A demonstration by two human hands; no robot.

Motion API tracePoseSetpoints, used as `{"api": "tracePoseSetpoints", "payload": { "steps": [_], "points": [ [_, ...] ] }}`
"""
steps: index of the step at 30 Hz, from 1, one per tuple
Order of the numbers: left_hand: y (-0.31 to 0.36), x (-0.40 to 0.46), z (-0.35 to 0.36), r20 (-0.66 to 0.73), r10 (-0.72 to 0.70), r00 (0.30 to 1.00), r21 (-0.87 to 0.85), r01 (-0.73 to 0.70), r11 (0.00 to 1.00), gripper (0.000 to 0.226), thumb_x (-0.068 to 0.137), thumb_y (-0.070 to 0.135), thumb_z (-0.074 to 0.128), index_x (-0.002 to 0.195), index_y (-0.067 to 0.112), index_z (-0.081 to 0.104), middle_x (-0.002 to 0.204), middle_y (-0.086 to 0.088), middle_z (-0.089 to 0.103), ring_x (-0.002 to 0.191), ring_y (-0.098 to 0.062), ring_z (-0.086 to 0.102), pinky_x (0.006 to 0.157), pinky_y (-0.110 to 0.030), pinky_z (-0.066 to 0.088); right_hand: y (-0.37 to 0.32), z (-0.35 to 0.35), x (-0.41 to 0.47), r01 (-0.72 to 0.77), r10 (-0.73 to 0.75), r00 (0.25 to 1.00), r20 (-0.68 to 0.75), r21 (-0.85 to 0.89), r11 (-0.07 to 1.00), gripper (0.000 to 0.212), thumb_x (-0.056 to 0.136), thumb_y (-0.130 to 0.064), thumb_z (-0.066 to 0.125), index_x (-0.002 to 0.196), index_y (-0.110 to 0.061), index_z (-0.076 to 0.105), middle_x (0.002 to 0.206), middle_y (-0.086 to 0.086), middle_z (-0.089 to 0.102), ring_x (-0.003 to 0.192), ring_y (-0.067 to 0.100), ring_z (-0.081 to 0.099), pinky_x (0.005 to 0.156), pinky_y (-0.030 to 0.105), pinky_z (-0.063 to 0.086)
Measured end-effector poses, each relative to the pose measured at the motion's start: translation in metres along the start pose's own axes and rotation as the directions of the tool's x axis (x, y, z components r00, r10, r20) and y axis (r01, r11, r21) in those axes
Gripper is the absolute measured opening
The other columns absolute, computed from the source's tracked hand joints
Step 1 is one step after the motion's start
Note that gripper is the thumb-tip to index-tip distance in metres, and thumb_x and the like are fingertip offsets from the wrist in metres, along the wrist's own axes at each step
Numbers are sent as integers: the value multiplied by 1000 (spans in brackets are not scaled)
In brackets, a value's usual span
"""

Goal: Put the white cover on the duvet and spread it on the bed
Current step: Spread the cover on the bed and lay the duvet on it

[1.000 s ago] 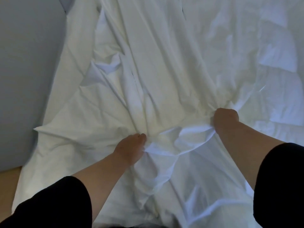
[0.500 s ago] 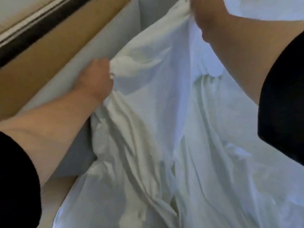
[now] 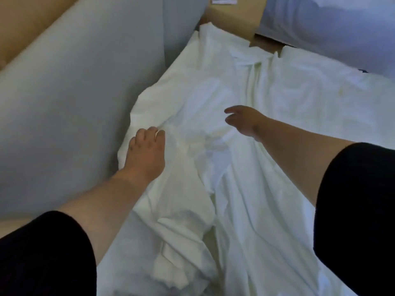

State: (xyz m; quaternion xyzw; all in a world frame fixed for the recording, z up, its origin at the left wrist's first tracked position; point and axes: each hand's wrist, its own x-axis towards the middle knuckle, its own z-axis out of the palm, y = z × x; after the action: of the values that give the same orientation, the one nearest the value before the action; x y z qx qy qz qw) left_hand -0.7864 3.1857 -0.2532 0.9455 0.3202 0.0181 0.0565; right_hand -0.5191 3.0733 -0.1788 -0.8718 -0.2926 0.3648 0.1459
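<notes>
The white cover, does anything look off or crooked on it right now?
Yes. The white cover lies bunched in deep folds near the left hand, which grips it; its far corner is crumpled against the grey panel.

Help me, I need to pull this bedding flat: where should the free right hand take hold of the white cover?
Grip the raised fold of the white cover just ahead of the right hand, coming from the right and above. That ridge stands proud enough to pinch; the left hand holds the bunch beside it.
</notes>
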Motion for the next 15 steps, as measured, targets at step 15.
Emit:
{"api": "tracePoseSetpoints", "payload": {
  "steps": [15],
  "points": [
    [240,-97,20,443,128,887,-219,-31,975,54,97,32,49,146,15,36,142,-6,45,127,-28,44,101,-38,41,246,11,-172,-72,73,997,3,206,976,42,98,-28,56,140,-28,53,130,-4,61,121,18,56,103,30,43]
  ]
}}
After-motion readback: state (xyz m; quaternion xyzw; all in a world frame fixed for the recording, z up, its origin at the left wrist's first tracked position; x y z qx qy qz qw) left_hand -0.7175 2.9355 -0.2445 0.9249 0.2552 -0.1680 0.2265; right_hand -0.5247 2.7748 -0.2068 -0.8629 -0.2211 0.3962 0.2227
